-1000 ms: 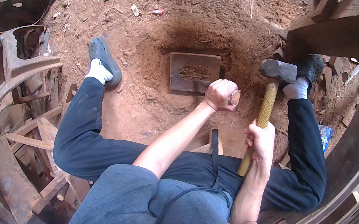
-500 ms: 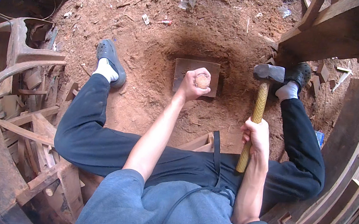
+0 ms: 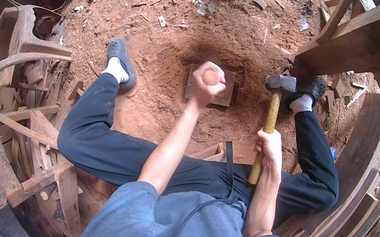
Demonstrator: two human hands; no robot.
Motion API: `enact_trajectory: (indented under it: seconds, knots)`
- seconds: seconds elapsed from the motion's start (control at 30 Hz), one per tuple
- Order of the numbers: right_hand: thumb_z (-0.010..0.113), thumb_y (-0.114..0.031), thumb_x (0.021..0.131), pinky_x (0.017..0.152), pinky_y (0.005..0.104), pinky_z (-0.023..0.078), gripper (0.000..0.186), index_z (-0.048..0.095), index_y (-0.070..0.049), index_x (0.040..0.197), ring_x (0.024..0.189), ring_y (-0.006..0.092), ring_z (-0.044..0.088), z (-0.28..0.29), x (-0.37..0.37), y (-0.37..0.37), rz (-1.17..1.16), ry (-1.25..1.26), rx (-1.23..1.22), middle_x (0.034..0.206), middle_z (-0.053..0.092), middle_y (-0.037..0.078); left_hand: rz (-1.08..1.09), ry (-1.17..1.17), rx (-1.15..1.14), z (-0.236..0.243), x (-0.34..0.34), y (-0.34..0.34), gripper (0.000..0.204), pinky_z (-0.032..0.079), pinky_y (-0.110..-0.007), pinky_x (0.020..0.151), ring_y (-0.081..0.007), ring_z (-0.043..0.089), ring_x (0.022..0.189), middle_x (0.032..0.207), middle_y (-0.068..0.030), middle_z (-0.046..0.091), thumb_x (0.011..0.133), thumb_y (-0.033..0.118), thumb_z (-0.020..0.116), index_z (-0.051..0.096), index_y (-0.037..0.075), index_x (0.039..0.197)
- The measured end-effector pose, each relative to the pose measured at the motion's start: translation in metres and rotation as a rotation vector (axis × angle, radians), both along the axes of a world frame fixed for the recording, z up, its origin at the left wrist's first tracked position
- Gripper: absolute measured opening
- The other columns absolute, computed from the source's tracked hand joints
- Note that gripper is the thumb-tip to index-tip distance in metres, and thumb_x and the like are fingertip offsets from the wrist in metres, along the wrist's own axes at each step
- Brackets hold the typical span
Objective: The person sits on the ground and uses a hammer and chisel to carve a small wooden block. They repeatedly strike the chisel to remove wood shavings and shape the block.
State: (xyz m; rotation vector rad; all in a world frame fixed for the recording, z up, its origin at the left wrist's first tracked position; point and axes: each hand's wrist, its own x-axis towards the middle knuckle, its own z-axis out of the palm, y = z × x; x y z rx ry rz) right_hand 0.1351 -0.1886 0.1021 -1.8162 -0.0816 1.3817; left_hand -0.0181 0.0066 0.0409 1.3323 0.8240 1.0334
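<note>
My left hand (image 3: 205,87) is wrapped round an upright wooden piece, of which mainly the round top end (image 3: 211,77) shows. Its lower part is hidden under my fist, so I cannot tell whether it touches the flat square block (image 3: 224,95) on the ground below. The hand is slightly blurred. To the right, my right hand (image 3: 270,144) grips a hammer by its yellow, patterned handle (image 3: 272,114). The grey metal hammer head (image 3: 280,83) points away from me, near my right shoe.
Sawdust and scraps cover the ground (image 3: 160,53). A broken plastic chair (image 3: 35,50) and wooden frames (image 3: 45,144) stand at the left. Long boards (image 3: 358,162) lean at the right, and a heavy wooden beam (image 3: 358,43) is at the far right. My legs are spread either side.
The view has shifted slightly. My left hand with the wooden piece has risen a little relative to the block and blurs. The hammer stays in my right hand, its head tilted slightly differently.
</note>
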Motion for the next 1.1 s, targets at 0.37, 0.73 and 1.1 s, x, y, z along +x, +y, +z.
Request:
enact_trajectory:
  seconds: [0.37, 0.73, 1.1]
  knots:
    - [0.057, -0.006, 0.076, 0.035, 0.0267, 0.038, 0.01, 0.05, -0.005, 0.069, 0.038, 0.0089, 0.041, -0.002, -0.001, -0.002, -0.02, 0.01, 0.019, 0.053, 0.045, 0.001, 0.265, -0.07, -0.075, -0.028, -0.049, 0.034, 0.027, 0.046, -0.026, 0.068, -0.0129, 0.057, 0.069, 0.071, -0.0023, 0.059, 0.055, -0.005, 0.058, 0.053, 0.007, 0.079]
    - [0.058, -0.005, 0.074, 0.036, 0.0273, 0.038, 0.009, 0.05, -0.005, 0.069, 0.038, 0.0092, 0.04, 0.001, -0.004, 0.002, -0.033, -0.003, -0.017, 0.053, 0.045, 0.001, 0.179, -0.065, -0.073, -0.03, -0.021, 0.028, 0.025, 0.047, -0.027, 0.072, -0.0131, 0.059, 0.074, 0.077, -0.0028, 0.061, 0.06, -0.005, 0.063, 0.054, 0.006, 0.081]
    - [0.058, -0.003, 0.07, 0.036, 0.0279, 0.038, 0.008, 0.05, -0.004, 0.069, 0.037, 0.0099, 0.04, 0.0, -0.003, 0.005, -0.039, -0.001, -0.017, 0.052, 0.045, 0.002, 0.134, 0.063, -0.04, -0.047, -0.011, 0.032, 0.028, 0.048, -0.029, 0.072, -0.0151, 0.058, 0.075, 0.076, -0.005, 0.059, 0.059, -0.011, 0.061, 0.053, 0.006, 0.08]
